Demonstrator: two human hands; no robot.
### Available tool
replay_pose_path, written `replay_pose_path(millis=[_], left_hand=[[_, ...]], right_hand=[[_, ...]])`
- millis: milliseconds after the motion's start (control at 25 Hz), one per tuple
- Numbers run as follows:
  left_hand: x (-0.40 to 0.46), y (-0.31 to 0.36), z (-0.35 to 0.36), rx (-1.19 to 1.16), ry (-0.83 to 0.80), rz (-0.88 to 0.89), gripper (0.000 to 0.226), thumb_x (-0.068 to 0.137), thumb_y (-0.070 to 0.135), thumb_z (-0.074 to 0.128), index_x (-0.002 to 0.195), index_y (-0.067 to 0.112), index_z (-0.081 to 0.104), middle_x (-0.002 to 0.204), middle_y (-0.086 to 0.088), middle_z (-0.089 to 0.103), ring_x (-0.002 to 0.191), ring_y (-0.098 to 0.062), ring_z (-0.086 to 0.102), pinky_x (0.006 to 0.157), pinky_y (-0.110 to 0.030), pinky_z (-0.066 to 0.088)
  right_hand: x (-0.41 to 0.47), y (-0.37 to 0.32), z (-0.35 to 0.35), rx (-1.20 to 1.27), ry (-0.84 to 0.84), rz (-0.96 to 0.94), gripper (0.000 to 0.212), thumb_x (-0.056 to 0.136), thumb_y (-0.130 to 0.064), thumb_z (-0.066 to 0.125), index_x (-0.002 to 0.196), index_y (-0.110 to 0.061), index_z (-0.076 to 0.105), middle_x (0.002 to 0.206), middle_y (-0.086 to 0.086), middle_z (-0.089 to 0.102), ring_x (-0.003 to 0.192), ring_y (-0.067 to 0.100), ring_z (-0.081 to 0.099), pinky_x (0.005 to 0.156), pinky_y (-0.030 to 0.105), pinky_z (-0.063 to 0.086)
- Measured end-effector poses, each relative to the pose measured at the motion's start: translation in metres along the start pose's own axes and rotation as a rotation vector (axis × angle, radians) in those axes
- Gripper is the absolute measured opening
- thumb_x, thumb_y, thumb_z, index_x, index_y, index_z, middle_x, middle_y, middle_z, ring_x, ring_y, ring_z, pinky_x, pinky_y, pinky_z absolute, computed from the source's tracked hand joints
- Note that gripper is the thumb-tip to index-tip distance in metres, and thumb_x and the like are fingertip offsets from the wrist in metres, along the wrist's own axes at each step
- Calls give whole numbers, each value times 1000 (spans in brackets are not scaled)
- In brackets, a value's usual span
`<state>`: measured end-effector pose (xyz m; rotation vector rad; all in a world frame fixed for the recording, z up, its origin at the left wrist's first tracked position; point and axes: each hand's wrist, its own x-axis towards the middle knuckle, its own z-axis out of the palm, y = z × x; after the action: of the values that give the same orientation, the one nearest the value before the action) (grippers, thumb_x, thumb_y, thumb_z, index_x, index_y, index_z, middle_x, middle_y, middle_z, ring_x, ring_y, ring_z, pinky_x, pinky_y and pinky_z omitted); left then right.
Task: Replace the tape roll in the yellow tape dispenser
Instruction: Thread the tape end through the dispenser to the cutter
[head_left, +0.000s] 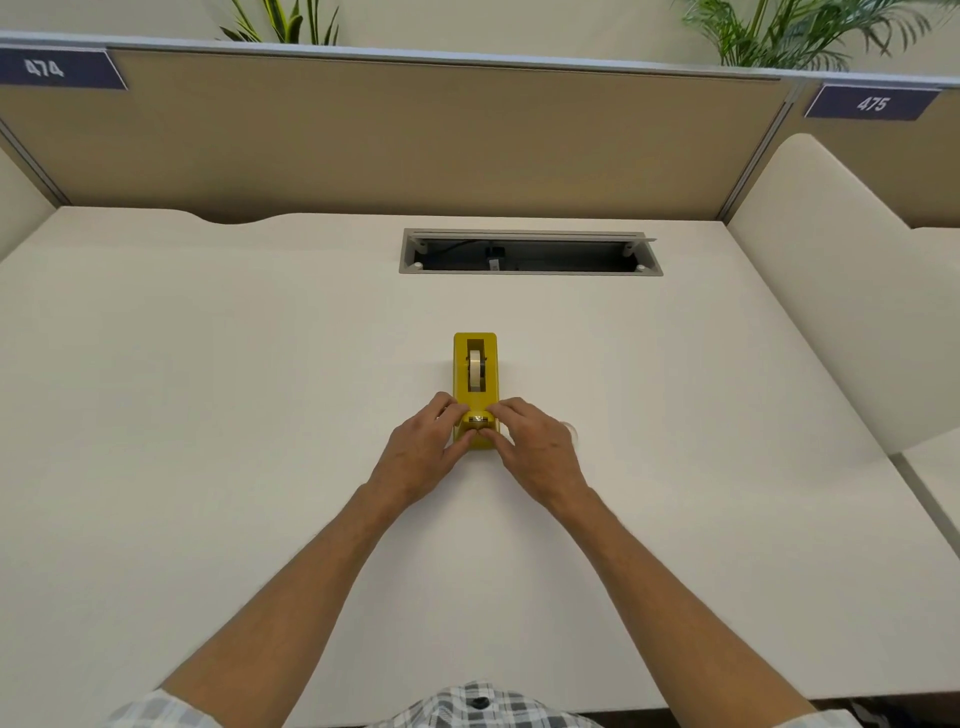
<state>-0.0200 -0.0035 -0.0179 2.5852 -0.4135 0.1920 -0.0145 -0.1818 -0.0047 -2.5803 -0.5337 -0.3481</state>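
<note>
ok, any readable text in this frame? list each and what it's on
"474": white digits on the dark blue tag at the partition's top left.
"475": white digits on the dark blue tag at the partition's top right.
Yellow tape dispenser: no readable marking.
Small label in the cable tray: too small to read.

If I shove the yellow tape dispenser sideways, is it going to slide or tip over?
The yellow tape dispenser looks long, low and blocky, lying flat on the white desk, so it probably slides, not tips. The desk looks smooth, so it may slide easily. Its weight cannot be judged here.
</note>
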Motion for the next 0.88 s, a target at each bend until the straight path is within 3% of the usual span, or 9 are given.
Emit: replay_pose_path(millis=[160,400,520,680,880], left_hand=[[3,1,-1,-2,-4,-7,30,95,36,55,116,15,56,113,0,53,82,-15,58,69,-32,56],[-2,2,-3,11,-21,-17,33,93,31,59,122,17,53,115,1,53,88,-17,60,69,-30,55],[-5,3,-4,-6,-21,-41,34,91,32,60,121,17,54,115,3,53,87,-14,58,64,-22,50],[-5,5,-7,-21,-14,-64,32,90,34,60,117,18,56,112,5,54,79,-10,52,60,-19,45],[-3,7,-11,-26,-12,-75,28,90,34,61,113,18,58,110,5,54,72,-10,49,59,-23,45]], right_hand=[[1,-2,3,38,-17,-2,28,90,-21,70,113,-6,67,111,8,69,86,28,69,68,34,56],[-5,0,4,73,-48,20,34,89,-15,70,122,-7,64,119,6,65,90,27,69,75,36,58],[-9,-4,2,149,-39,54,35,87,-23,67,120,-12,65,115,0,66,91,19,68,73,33,57],[8,-11,-5,236,49,273,34,91,-37,61,120,-21,66,112,-8,67,94,9,64,76,30,53],[56,-17,-9,133,-88,352,43,93,-46,54,129,-23,59,122,-5,59,100,17,63,80,32,46]])
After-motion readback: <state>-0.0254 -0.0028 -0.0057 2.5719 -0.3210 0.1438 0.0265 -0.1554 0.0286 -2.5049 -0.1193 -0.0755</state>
